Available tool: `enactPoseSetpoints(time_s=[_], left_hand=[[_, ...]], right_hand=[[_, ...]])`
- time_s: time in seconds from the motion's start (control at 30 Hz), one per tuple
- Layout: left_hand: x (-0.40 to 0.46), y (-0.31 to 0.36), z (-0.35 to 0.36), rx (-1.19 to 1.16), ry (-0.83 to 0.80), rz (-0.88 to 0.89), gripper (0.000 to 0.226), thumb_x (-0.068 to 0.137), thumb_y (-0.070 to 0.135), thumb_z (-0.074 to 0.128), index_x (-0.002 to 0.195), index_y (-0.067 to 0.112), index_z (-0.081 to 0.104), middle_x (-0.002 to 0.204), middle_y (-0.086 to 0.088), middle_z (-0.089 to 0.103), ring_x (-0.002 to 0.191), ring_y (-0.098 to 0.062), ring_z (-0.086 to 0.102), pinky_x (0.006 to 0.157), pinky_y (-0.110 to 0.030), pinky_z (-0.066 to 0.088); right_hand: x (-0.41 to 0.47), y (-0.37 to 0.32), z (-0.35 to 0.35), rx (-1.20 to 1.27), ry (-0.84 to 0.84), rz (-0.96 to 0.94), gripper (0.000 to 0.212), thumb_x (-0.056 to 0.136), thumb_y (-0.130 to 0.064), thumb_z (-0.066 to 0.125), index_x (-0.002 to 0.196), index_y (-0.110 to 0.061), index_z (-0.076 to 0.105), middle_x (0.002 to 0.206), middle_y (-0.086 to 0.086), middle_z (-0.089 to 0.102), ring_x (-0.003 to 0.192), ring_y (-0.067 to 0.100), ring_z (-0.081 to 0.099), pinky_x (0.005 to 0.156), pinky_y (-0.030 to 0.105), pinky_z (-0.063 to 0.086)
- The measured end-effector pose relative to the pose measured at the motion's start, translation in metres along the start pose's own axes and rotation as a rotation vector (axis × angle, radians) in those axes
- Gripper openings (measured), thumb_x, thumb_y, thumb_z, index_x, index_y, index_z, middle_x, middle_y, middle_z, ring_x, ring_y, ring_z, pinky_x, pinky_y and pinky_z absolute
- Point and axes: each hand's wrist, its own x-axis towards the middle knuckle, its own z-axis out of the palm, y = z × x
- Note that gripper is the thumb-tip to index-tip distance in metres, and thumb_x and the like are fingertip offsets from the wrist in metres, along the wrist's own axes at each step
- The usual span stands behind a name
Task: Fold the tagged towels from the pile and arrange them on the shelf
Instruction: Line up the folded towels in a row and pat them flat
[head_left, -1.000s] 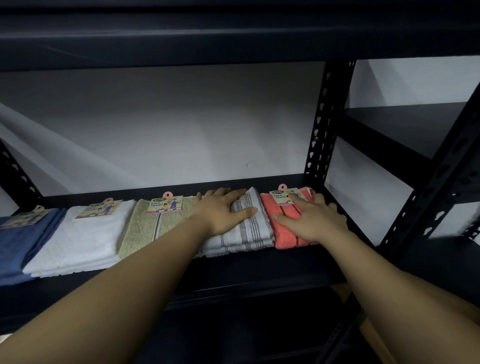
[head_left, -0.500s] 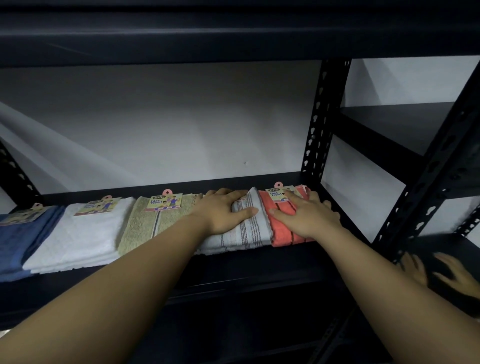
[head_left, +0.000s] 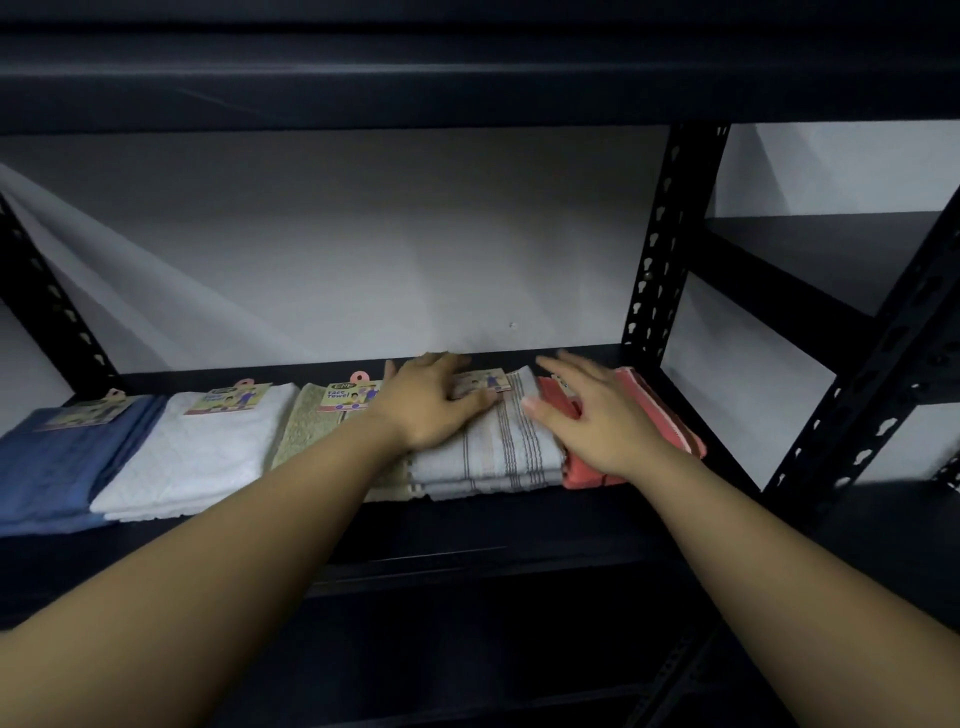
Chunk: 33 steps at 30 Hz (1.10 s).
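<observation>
Both hands lie flat, fingers spread and gripping nothing — left hand (head_left: 431, 402) on the soft, light striped towel (head_left: 493, 452) on the shelf (head_left: 519, 525), right hand (head_left: 597, 421) over the coral towel (head_left: 670, 415) — best lifted by the folded front edge.

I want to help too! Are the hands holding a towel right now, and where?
Nothing is gripped. The left hand lies flat on the striped grey towel, by its tag; the right hand is spread open over the coral towel.

My right hand (head_left: 597, 421) is motion-blurred, hiding the folded coral-red towel's (head_left: 660, 415) card tag; the folded blue towel (head_left: 57, 467) runs off the left edge.
</observation>
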Motion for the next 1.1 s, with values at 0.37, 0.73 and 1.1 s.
enactPoseSetpoints(time_s=[0.37,0.73,1.1], left_hand=[[-0.067,-0.075,-0.005,0.178,-0.159,-0.185,0.085,0.086,0.089,0.014,0.161,0.049,0.013,0.172,0.01,0.002,0.16,-0.018,-0.003,0.124,-0.059,-0.01],[-0.079,-0.089,-0.027,0.115,-0.061,-0.132,0.089,0.088,0.086,0.025,0.163,0.038,0.019,0.173,0.003,0.008,0.16,-0.021,-0.001,0.125,-0.057,-0.005],[-0.136,-0.186,-0.049,0.085,-0.082,-0.279,0.066,0.101,0.071,0.018,0.162,0.045,0.017,0.172,0.009,-0.005,0.159,-0.023,-0.01,0.123,-0.062,-0.01]], right_hand=[[0.005,0.003,0.024,-0.108,-0.188,-0.094,0.081,0.088,-0.089,0.024,0.159,-0.051,0.024,0.171,-0.017,0.007,0.159,0.016,0.013,0.127,0.057,0.008],[0.01,-0.031,0.016,-0.106,-0.112,-0.035,0.076,0.091,-0.083,0.038,0.157,-0.046,0.035,0.169,-0.008,0.028,0.155,0.023,0.025,0.125,0.053,0.022],[-0.006,-0.152,0.096,-0.31,-0.172,-0.092,0.074,0.094,-0.081,0.03,0.158,-0.045,0.032,0.17,-0.006,0.025,0.157,0.024,0.015,0.124,0.058,0.007]])
